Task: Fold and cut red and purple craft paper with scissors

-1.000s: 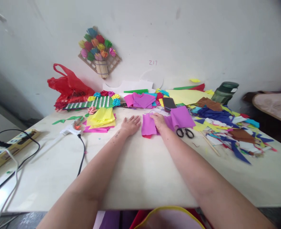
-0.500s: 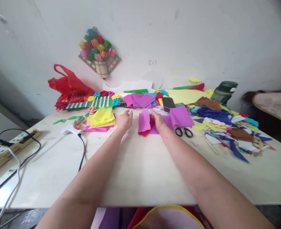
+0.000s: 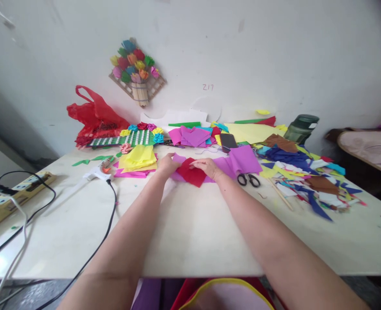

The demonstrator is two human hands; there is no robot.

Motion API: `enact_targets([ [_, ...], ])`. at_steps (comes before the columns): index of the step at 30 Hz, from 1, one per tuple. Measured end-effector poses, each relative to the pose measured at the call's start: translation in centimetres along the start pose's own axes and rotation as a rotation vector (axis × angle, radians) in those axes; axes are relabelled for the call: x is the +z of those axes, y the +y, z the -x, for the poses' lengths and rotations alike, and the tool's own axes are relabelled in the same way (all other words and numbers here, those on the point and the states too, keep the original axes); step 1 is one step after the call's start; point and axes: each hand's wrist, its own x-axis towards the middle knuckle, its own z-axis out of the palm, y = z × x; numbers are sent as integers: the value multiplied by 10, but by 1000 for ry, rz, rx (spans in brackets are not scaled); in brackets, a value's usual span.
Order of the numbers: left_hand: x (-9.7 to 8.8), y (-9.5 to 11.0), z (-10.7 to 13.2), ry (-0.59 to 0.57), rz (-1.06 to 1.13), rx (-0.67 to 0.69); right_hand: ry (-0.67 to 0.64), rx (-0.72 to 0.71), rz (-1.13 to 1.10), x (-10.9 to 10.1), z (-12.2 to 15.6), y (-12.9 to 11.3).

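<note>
A long strip of purple crepe paper (image 3: 220, 165) lies flat across the middle of the table. On it rests a red paper piece (image 3: 195, 177), turned with one corner toward me. My left hand (image 3: 167, 164) is closed at the strip's left end, thumb over the paper and the other fingertips partly hidden. From the right, my right hand (image 3: 207, 167) reaches over the red piece, its thumb and fingers close together at the paper. Another purple sheet (image 3: 245, 159) covers the strip's right end, with black-handled scissors (image 3: 248, 180) just in front.
Yellow sheets (image 3: 137, 158) and a white glue gun (image 3: 96, 173) with its black cord lie left. A phone (image 3: 228, 143) sits behind the strip. Right are a wooden stick (image 3: 281, 193), a heap of paper scraps (image 3: 323, 183) and a dark green bottle (image 3: 302, 129). A red bag (image 3: 96, 116) stands back left.
The folded-up left part of the purple strip now lies flat toward the left, showing the red piece on top. My left hand has come onto the strip's end; my right hand has shifted left over the red.
</note>
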Motion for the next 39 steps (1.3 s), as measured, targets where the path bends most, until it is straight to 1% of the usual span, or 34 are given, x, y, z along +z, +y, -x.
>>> enact_targets([
  [1,0,-1,1,-18,-54,23,16,-12,15,0,0,0],
  [3,-2,-2,4,-26,-147,66,117,-14,75,0,-1,1],
  [5,-3,-1,10,25,-248,81,270,27,167,0,-3,4],
  [7,-4,2,17,119,-365,104,378,89,219,-1,-5,8],
  [8,-4,4,20,170,-417,136,400,119,215,-2,-6,10],
  [10,-1,9,25,245,-454,264,412,166,165,-2,-7,14],
  [12,4,12,26,237,-376,339,425,197,111,-3,-8,15],
  [13,8,13,26,205,-319,338,436,205,93,-3,-8,16],
  [14,11,14,25,161,-278,323,449,210,82,-4,-8,16],
  [16,17,14,24,95,-264,280,471,215,65,-5,-8,16],
  [18,20,14,23,63,-287,226,490,219,47,-6,-8,17],
  [22,20,16,24,8,-280,124,540,233,0,-9,-9,20],
  [25,21,17,22,5,-232,78,579,242,-29,-10,-10,23],
  [28,20,14,18,42,-147,63,592,250,-54,-11,-10,25],
  [30,15,11,15,69,-96,54,604,269,-57,-11,-11,24],
  [34,-3,4,11,85,-49,-3,605,293,-32,-11,-11,23],
  [37,-14,-4,8,42,-80,-82,578,284,-12,-12,-11,23],
  [39,-17,-9,4,-9,-96,-118,572,273,7,-12,-11,25],
])
